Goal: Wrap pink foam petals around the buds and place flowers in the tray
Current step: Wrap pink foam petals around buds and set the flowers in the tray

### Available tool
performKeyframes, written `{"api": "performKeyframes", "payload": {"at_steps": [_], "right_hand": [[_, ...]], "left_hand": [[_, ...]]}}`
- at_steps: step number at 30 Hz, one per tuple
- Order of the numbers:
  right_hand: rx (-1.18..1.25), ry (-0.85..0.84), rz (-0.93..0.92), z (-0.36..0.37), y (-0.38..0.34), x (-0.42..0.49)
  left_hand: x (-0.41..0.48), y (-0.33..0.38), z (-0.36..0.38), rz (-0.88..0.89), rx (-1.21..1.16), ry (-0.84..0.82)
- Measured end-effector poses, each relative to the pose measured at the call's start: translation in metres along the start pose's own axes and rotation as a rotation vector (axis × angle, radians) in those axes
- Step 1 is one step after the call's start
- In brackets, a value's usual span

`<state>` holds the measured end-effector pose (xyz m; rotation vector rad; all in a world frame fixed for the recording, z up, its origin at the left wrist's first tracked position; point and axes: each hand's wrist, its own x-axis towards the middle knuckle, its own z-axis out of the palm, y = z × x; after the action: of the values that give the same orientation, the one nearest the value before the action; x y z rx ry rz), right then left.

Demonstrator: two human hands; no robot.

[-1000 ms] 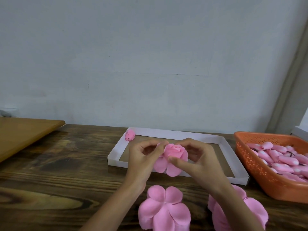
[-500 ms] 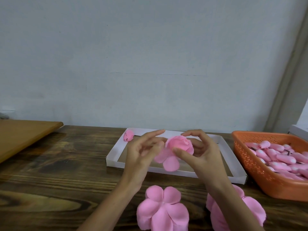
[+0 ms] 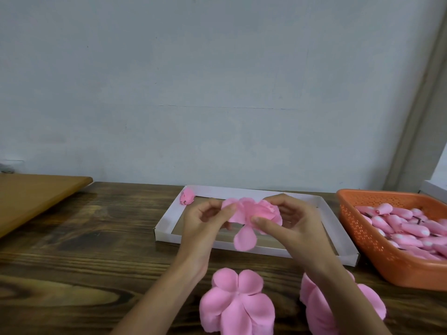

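Note:
I hold a half-wrapped pink foam flower (image 3: 251,213) above the near part of the white cardboard tray (image 3: 167,223). My left hand (image 3: 205,223) pinches one of its petals at the left side. My right hand (image 3: 292,221) grips the bud from the right, thumb pressed on its front. One loose petal hangs down from the flower. A finished pink flower (image 3: 187,198) lies in the tray's far left corner. Two flat pink petal pieces lie on the table near me: one (image 3: 237,305) in the middle, another (image 3: 314,308) partly hidden under my right forearm.
An orange plastic basket (image 3: 367,240) at the right holds several pink buds (image 3: 411,228). A light wooden board (image 3: 31,199) lies at the far left. The dark wooden table (image 3: 84,262) runs up to a grey wall.
The flower has been turned and lowered slightly over the tray. My left fingers have closed from spread to a pinch on a petal, which is now pulled out to the left.

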<state>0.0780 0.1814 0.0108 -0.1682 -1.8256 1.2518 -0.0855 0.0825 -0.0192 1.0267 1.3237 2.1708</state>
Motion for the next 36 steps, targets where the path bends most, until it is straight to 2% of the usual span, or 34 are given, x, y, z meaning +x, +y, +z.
{"api": "performKeyframes", "payload": {"at_steps": [6,11,17,21,28,36], "right_hand": [[0.063,0.004,-0.052,0.002,-0.002,-0.002],[-0.008,-0.070,-0.055,0.001,-0.003,-0.002],[-0.064,-0.096,-0.020,0.004,-0.004,-0.002],[-0.094,-0.093,-0.012,0.003,-0.006,-0.002],[-0.120,-0.088,-0.006,0.005,-0.003,-0.002],[-0.245,-0.090,-0.004,0.024,0.002,-0.007]], "left_hand": [[-0.004,0.001,0.006,-0.053,-0.051,0.063],[-0.005,0.000,0.009,-0.062,-0.042,0.074],[-0.007,0.007,0.007,0.187,0.063,-0.078],[-0.006,0.006,0.005,0.224,0.015,-0.197],[-0.002,0.006,-0.001,0.176,0.016,-0.206],[-0.009,0.001,0.015,-0.096,-0.027,0.005]]}}
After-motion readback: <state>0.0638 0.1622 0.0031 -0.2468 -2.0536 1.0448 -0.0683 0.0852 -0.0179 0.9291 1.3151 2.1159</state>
